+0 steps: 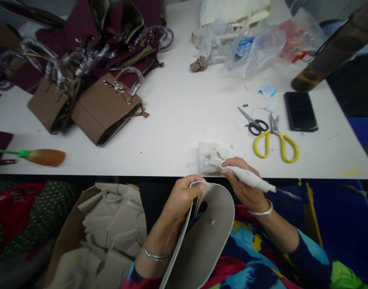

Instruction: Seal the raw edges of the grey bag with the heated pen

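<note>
While the left hand (184,197) pinches the pale flap (209,235) just below the tabletop (178,116) edge, rim up for easy reach, the right hand (246,188) grips a wrapped tool (252,179), tip seemingly in a pot (207,157) there.

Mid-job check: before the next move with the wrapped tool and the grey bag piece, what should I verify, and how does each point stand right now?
1. The left hand has a grip on the rim of the grey bag piece: ok.
2. The right hand holds the white-wrapped tool: ok.
3. The tool's tip reaches the small clear pot on the table: ok.
4. Anything loaded on the tip: cannot tell.
5. The yellow scissors and black scissors lie apart from both hands: ok.
</note>
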The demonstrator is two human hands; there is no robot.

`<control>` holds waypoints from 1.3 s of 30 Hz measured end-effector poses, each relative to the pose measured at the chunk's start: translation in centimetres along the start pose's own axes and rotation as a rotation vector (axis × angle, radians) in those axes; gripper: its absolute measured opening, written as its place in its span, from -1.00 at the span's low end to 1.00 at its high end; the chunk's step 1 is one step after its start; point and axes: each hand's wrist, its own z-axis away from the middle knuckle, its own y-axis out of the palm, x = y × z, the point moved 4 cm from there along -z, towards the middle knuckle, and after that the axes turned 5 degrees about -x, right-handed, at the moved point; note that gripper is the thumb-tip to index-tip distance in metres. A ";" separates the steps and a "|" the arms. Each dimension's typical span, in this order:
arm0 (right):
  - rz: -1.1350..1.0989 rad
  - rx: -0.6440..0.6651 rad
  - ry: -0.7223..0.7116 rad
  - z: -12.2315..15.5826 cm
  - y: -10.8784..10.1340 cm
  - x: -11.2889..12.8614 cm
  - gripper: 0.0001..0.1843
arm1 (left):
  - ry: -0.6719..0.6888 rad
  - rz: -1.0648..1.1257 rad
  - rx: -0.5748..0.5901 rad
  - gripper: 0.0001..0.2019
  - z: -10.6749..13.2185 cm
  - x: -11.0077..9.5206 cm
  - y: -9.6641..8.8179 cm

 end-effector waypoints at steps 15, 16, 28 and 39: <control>-0.402 0.055 0.319 0.3 0.2 -1.6 -0.68 | -0.053 0.008 0.085 -0.59 -0.3 0.1 -0.6; -0.417 0.090 0.333 0.3 0.3 -1.6 -0.68 | -0.058 0.009 0.092 -0.57 -0.3 0.1 -0.6; -0.365 0.180 0.295 0.4 1.1 -0.9 -0.74 | -0.058 0.043 0.119 -0.57 -0.1 0.2 -0.3; -0.040 0.365 -0.305 1.2 0.6 2.5 -0.78 | -0.005 0.159 0.033 -0.58 0.0 0.7 -0.3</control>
